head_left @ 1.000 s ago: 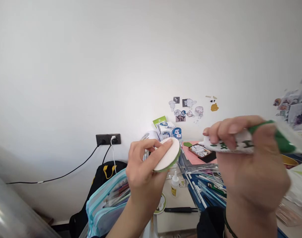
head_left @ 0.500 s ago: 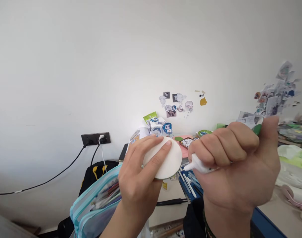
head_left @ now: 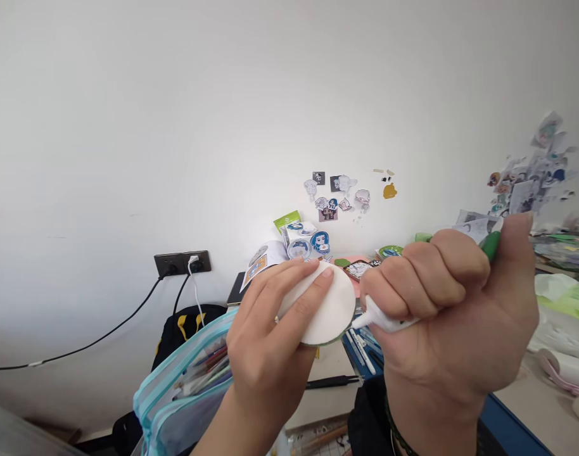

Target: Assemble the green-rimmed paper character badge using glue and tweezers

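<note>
A white round disc (head_left: 330, 310) with a thin green rim underneath is gripped by my left hand (head_left: 270, 335), whose fingers lie over its face. My right hand (head_left: 441, 304) is wrapped round a white squeeze bottle with a pointed nozzle (head_left: 377, 316); most of its body is hidden in the fist. The nozzle tip points left and meets or nearly meets the lower right edge of the disc. A small green piece (head_left: 490, 246) shows between the thumb and the curled index finger of my right hand; I cannot tell what it belongs to.
A blue-edged clear pencil case (head_left: 185, 386) with pens stands at lower left. Black tweezers (head_left: 332, 382) lie on the table below the hands, with several pens (head_left: 360, 348) behind. Stickers (head_left: 327, 212) are on the wall. A socket (head_left: 182, 262) with plugged-in cables is at left.
The disc has shifted slightly right, so its edge is now at the nozzle tip. My right hand has moved slightly up and left, its grip unchanged.
</note>
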Demonstrator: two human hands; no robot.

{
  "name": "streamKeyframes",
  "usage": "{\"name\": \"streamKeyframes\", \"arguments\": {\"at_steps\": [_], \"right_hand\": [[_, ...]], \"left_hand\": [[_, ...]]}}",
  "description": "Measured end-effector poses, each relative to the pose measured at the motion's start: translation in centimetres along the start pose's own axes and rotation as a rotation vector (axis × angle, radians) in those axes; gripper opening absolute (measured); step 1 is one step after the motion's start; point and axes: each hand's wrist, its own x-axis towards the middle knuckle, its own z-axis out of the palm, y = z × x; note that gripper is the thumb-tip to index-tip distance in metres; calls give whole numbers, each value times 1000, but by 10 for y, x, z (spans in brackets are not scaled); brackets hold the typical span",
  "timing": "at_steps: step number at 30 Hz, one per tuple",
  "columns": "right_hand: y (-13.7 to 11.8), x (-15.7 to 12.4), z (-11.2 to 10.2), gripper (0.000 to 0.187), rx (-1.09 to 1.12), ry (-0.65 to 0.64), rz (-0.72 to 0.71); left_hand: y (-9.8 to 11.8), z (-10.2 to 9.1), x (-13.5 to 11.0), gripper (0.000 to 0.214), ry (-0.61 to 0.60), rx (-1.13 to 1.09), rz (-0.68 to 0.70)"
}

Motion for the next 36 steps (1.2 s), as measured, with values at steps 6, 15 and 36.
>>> {"name": "streamKeyframes", "arguments": {"at_steps": [6, 15, 36], "right_hand": [[0, 0, 3, 53, -12, 24, 18], [-2, -2, 4, 49, -72, 20, 30], [-2, -1, 7, 46, -110, 58, 63]], "left_hand": [[2, -1, 1, 30, -14, 1, 4], [3, -1, 1, 30, -29, 6, -1], [1, -1, 0, 30, -26, 8, 13]]}}
